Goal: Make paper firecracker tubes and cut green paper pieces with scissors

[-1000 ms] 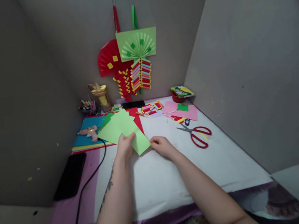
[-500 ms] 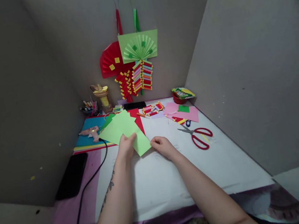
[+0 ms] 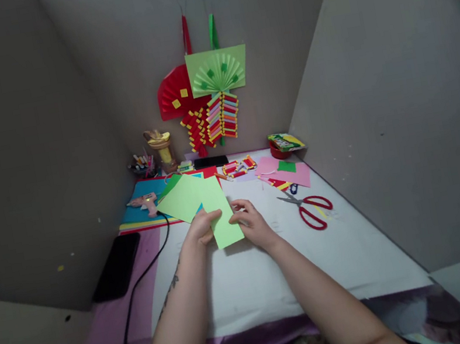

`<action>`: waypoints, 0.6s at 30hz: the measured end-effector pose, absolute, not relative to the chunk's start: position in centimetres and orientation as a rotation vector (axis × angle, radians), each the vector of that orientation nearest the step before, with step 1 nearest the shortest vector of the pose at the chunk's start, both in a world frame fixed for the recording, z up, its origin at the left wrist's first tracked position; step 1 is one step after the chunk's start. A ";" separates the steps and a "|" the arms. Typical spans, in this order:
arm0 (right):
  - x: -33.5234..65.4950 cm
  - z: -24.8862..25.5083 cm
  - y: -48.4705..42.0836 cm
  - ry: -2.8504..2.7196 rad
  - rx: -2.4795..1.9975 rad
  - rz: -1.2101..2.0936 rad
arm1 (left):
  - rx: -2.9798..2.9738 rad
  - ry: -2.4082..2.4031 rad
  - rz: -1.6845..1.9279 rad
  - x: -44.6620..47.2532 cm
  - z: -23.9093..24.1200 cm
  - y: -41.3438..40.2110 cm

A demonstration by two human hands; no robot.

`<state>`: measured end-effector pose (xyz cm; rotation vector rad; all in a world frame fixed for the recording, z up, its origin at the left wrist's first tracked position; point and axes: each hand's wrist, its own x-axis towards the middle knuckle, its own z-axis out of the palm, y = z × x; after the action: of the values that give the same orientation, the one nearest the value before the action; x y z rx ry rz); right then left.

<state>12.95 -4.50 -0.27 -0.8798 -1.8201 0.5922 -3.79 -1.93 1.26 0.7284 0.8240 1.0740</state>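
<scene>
My left hand grips a light green sheet of paper by its left edge, the thumb pressed across its face. The sheet is upright and narrow, raised over the white covering. At its right edge, my right hand has its thumb against the paper and its fingers curled; the fingertips behind are partly hidden. Another light green sheet lies behind and to the left, over coloured papers. Right of my right hand rest red-handled scissors with their blades apart.
At left are a pink glue gun with a black cord and a black phone. Rolled paper pieces and pink paper lie farther back. Paper fan decorations hang on the back wall. A red bowl stands at back right.
The held sheet has turned more upright and come apart from the other light green sheet, now left behind it. My right hand's fingers have spread a little at its edge.
</scene>
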 end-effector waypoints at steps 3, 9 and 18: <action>13.2 -0.2 -4.5 -1.838 -0.874 0.531 | 0.690 0.816 1.088 -3.8 1.2 -1.9; 13.0 -0.2 -4.5 -1.715 -0.969 0.680 | 0.676 0.863 1.221 -3.4 1.7 -1.8; 12.4 -1.1 -3.7 -1.423 -1.255 0.690 | 0.634 0.728 1.199 -1.8 0.9 -1.8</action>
<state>12.40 -3.66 -1.11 -1.2554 -1.4230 0.6898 -1.77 -1.78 0.89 0.6341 0.7280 1.1985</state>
